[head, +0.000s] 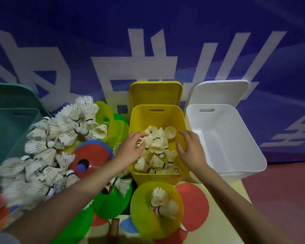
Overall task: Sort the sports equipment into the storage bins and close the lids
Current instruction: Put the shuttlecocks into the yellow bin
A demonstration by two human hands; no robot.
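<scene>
Both hands reach into the yellow bin [136,120]. Left hand [130,148] fingers curl round a shuttlecock [149,140]; right hand [190,150] fingers released. Shuttlecock pile [48,143] left of fingers, on discs [93,155]. Blue wall [148,23] beyond.

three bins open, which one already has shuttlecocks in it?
The yellow bin, the middle one, with both hands over it. The white bin to its right shows only bare floor; the green bin on the left shows none inside.
</scene>
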